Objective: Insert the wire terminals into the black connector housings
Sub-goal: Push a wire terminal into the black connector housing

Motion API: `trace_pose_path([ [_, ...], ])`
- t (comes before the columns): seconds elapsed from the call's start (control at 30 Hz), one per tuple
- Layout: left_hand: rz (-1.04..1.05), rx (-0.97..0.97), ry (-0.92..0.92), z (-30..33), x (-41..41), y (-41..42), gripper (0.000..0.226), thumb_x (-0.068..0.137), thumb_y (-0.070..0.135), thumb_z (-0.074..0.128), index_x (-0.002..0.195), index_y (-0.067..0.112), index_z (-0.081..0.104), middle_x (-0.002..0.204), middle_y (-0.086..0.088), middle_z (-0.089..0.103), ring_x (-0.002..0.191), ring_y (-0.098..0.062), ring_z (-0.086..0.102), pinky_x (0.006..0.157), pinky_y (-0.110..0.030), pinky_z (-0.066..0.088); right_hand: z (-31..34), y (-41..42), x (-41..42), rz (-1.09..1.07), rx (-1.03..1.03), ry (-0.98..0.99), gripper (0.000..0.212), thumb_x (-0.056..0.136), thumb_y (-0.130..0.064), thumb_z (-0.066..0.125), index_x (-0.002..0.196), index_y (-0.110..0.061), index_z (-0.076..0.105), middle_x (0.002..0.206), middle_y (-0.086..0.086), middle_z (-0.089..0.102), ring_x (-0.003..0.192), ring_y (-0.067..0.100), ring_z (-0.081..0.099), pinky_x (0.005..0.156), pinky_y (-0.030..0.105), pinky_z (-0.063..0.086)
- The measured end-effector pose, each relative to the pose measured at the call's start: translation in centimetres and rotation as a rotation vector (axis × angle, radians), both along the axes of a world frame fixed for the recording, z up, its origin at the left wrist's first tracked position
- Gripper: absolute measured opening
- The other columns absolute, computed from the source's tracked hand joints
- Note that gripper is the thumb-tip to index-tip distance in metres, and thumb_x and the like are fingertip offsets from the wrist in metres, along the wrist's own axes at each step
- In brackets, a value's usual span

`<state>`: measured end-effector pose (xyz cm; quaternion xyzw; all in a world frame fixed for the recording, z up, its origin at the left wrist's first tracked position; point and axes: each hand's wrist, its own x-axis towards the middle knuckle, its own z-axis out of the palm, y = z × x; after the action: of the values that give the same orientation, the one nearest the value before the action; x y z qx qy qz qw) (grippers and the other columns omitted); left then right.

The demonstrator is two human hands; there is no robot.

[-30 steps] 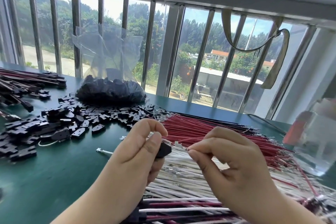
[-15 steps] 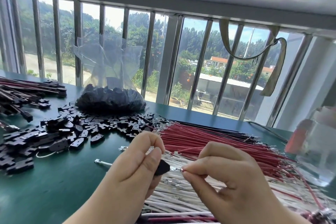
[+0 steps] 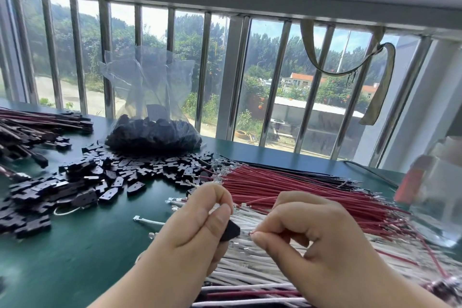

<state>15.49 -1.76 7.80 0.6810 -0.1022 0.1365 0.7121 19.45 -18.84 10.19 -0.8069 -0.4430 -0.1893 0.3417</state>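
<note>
Hands meet low in the head view, over a pile of white wires [image 3: 252,265]. The left hand [image 3: 197,232] pinches a small black housing [image 3: 231,230] between thumb and fingers. The right hand [image 3: 315,240] pinches a thin wire terminal [image 3: 247,232], its tip right at the housing's edge. Red wires [image 3: 287,185] lie just behind the hands on the green surface [image 3: 95,245]. Loose black housings [image 3: 82,182] are spread out to the left, near a clear bag [image 3: 152,117] with more of them inside.

No text, label, brand, number or sign can be read anywhere.
</note>
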Motion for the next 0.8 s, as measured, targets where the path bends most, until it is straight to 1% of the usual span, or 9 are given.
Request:
trace_pose_path([
  [0.13,-0.071,-0.023,0.047,0.2,-0.1,-0.1,0.027,0.096,0.025,0.042,0.071,0.025,0.051,0.043,0.009,0.033,0.040,-0.008,0.026,0.037,-0.013,0.024,-0.6,0.5,0.1,0.017,0.018,0.056,0.010,0.077,-0.033,0.068,0.071,-0.026,0.067,0.069,-0.011,0.056,0.060,0.002,0.052,0.055,0.005,0.035],
  [0.23,-0.056,-0.030,0.056,0.2,-0.1,0.1,0.016,0.087,0.024,0.047,0.073,0.024,0.052,0.045,0.006,0.032,0.041,-0.010,0.024,0.037,-0.014,0.023,-0.3,0.4,0.3,0.038,0.031,0.221,0.009,0.080,-0.043,0.069,0.080,-0.034,0.073,0.075,-0.012,0.062,0.068,0.003,0.059,0.059,0.008,0.042],
  [0.3,-0.025,-0.019,0.046,0.2,0.0,0.2,0.016,0.088,0.023,0.047,0.073,0.024,0.053,0.046,0.005,0.033,0.042,-0.011,0.025,0.036,-0.015,0.024,0.0,0.1,0.7,0.044,-0.010,0.316,0.019,0.078,-0.051,0.061,0.085,-0.039,0.073,0.079,-0.015,0.064,0.074,0.001,0.060,0.065,0.011,0.045],
  [0.4,0.015,0.002,0.027,0.1,0.0,0.0,0.021,0.091,0.017,0.042,0.073,0.023,0.053,0.045,0.007,0.034,0.040,-0.009,0.026,0.036,-0.014,0.025,-0.1,0.0,1.1,0.047,-0.116,0.251,0.032,0.085,-0.046,0.058,0.070,-0.020,0.069,0.072,-0.005,0.059,0.067,0.003,0.055,0.062,0.013,0.043],
  [0.5,0.001,0.025,0.012,0.1,-0.3,-0.2,0.022,0.090,0.017,0.041,0.072,0.023,0.052,0.042,0.007,0.035,0.039,-0.007,0.029,0.037,-0.014,0.026,-0.5,0.2,0.9,0.079,-0.082,0.166,0.024,0.087,-0.037,0.059,0.070,-0.021,0.067,0.065,-0.010,0.054,0.065,-0.001,0.053,0.061,0.006,0.038],
  [0.6,-0.006,0.040,0.024,0.1,-0.7,-0.5,0.024,0.091,0.018,0.041,0.070,0.026,0.051,0.042,0.007,0.033,0.038,-0.007,0.029,0.037,-0.012,0.028,-0.9,0.3,0.8,0.105,-0.077,0.107,0.031,0.087,-0.030,0.060,0.059,-0.019,0.058,0.061,-0.007,0.047,0.060,-0.001,0.047,0.059,0.007,0.035],
  [0.67,-0.007,0.016,0.046,0.0,-0.7,-0.5,0.025,0.090,0.018,0.042,0.069,0.025,0.052,0.042,0.007,0.033,0.038,-0.007,0.030,0.037,-0.012,0.028,-0.8,0.2,0.9,0.116,-0.082,0.136,0.027,0.088,-0.029,0.062,0.061,-0.021,0.062,0.059,-0.008,0.048,0.061,0.000,0.049,0.060,0.007,0.036],
  [0.73,0.000,0.007,0.084,-0.1,-0.5,-0.2,0.024,0.091,0.017,0.043,0.070,0.025,0.053,0.041,0.006,0.035,0.037,-0.008,0.031,0.036,-0.013,0.027,0.0,0.1,1.2,0.136,-0.168,0.236,0.023,0.088,-0.034,0.063,0.068,-0.026,0.070,0.063,-0.009,0.053,0.064,0.002,0.053,0.062,0.010,0.040],
  [0.8,0.009,0.068,0.129,-0.4,-0.1,0.2,0.023,0.093,0.016,0.042,0.075,0.026,0.053,0.042,0.004,0.041,0.037,-0.008,0.035,0.037,-0.015,0.028,1.6,-0.4,1.7,0.138,-0.351,0.390,0.023,0.085,-0.051,0.060,0.066,-0.043,0.068,0.066,-0.011,0.055,0.064,0.011,0.054,0.063,0.023,0.048],
])
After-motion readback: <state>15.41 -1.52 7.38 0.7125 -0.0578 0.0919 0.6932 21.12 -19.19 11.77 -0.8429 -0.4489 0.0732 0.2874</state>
